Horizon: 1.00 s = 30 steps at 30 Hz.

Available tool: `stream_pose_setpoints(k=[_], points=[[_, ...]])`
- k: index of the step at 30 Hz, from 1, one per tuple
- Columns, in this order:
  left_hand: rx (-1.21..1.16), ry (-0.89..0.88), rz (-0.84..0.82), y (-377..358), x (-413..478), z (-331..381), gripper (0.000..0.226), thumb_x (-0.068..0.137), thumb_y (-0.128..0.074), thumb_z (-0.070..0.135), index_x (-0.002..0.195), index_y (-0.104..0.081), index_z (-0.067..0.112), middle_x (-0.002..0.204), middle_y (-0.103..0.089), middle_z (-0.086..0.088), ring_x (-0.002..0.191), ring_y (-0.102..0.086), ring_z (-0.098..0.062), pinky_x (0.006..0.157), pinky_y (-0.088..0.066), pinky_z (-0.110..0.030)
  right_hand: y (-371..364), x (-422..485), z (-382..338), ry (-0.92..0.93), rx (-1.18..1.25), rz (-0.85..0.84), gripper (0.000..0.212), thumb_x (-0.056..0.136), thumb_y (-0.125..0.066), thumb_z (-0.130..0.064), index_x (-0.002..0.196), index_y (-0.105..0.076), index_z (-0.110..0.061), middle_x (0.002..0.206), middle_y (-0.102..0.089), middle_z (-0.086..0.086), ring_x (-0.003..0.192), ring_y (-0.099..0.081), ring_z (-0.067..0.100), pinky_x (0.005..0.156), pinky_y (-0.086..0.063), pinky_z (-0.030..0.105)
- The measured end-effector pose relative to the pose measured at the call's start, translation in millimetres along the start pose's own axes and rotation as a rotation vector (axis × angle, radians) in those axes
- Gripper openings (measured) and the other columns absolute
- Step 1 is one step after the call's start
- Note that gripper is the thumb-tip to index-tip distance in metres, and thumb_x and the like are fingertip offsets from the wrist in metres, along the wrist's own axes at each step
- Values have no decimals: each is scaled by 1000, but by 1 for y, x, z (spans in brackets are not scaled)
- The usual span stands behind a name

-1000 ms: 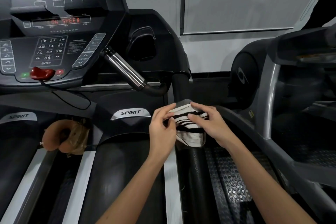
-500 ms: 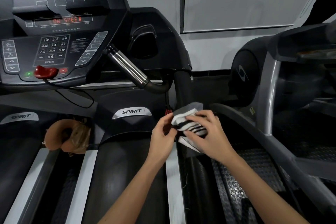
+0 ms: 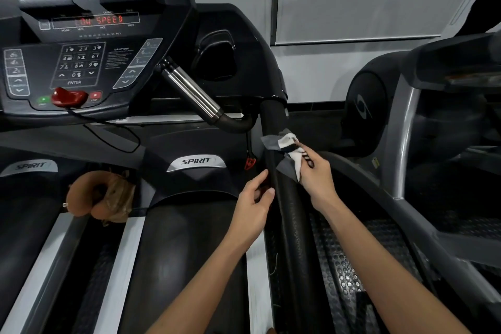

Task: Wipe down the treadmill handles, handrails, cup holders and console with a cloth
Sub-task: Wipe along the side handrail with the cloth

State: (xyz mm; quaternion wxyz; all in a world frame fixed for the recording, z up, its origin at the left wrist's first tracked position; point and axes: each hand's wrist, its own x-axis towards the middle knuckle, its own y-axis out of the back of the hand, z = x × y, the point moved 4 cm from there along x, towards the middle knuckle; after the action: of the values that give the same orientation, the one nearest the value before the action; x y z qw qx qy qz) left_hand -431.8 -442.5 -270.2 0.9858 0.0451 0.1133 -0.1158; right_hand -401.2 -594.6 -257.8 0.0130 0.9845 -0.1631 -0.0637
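Note:
The black foam handrail [image 3: 290, 214] of the treadmill runs from the console mast down toward me at centre. A grey, white and black striped cloth [image 3: 287, 145] is wrapped over the rail near its top. My right hand [image 3: 315, 175] grips the cloth against the rail's right side. Just left of the rail and lower down, my left hand [image 3: 254, 198] holds nothing, its fingers relaxed and its fingertips at the rail's edge. The console [image 3: 81, 62] with keypad and a red "LOW SPEED" readout sits upper left, with a cup holder [image 3: 217, 57] and a chrome pulse handle [image 3: 192, 92] beside it.
A red safety key [image 3: 69, 97] with its cord sits on the console. A brown neck pillow [image 3: 89, 192] lies on the motor cover at left. A second machine [image 3: 423, 122] stands close on the right, with studded floor mat [image 3: 344, 274] between them.
My left hand let go of the cloth and dropped beside the rail. My right hand slid the cloth up the handrail toward the console mast.

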Motion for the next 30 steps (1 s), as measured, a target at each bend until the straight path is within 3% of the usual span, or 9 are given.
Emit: stream_pose_setpoints(k=[3,7,10,14,17,20,23,28,30], points=[[3,-6,-3,-1,-2,0,40,93,-53,21,122,-48,47,136,-52,-5,126,-48,-22,108,-38,-43,8,-35,4,22,20,28,32,90,-57,-9,118,-62,-23,106,-67,-8,95,-63,-4,75,-48,8],[-21,-26,-8,-2,-3,6,43,93,-50,9,133,-47,25,132,-55,-3,122,-51,-15,107,-40,-38,9,-77,4,215,-218,59,37,87,-54,4,112,-64,-21,113,-55,-10,109,-54,3,89,-43,9],[-24,-26,-13,-1,-7,5,43,92,-49,1,133,-48,15,125,-60,-2,116,-56,-11,103,-44,-33,1,-79,-4,293,-336,3,35,86,-55,1,116,-64,-17,117,-49,-11,113,-47,2,98,-38,16],[-74,10,-25,-3,-16,-4,43,93,-52,5,132,-48,22,126,-60,-4,117,-57,-16,103,-44,-40,1,-41,-2,128,-202,42,33,92,-51,-9,124,-58,-14,121,-55,-1,111,-55,9,100,-43,24],[-110,34,-49,-4,-24,-9,46,94,-52,8,136,-44,26,125,-61,-8,114,-59,-17,101,-46,-37,3,-33,7,-30,39,17,28,94,-51,-13,118,-61,-22,101,-69,-2,90,-65,4,80,-52,18],[-132,35,-68,-3,-32,-12,47,93,-52,8,137,-43,24,122,-62,-8,111,-61,-16,92,-51,-29,9,-53,15,-97,66,63,21,94,-51,-14,103,-66,-25,93,-70,-2,89,-66,11,78,-53,22],[-139,42,-72,-3,-36,-14,46,94,-52,9,137,-43,23,119,-64,-8,107,-63,-16,85,-54,-28,14,-83,24,-90,30,112,23,95,-47,-9,103,-66,-19,89,-69,-3,86,-64,11,69,-50,12],[-136,48,-64,-4,-39,-13,43,95,-49,5,133,-46,22,117,-63,1,106,-61,-12,83,-53,-24,12,-134,19,84,-99,140,31,90,-55,-7,117,-61,-19,116,-56,-7,109,-56,4,92,-45,17],[-125,37,-58,-3,-41,-13,32,94,-49,4,120,-54,23,108,-66,2,100,-63,-11,75,-52,-20,4,-128,13,146,-192,93,34,87,-60,-6,119,-62,-16,120,-49,-9,116,-50,6,101,-40,21]])
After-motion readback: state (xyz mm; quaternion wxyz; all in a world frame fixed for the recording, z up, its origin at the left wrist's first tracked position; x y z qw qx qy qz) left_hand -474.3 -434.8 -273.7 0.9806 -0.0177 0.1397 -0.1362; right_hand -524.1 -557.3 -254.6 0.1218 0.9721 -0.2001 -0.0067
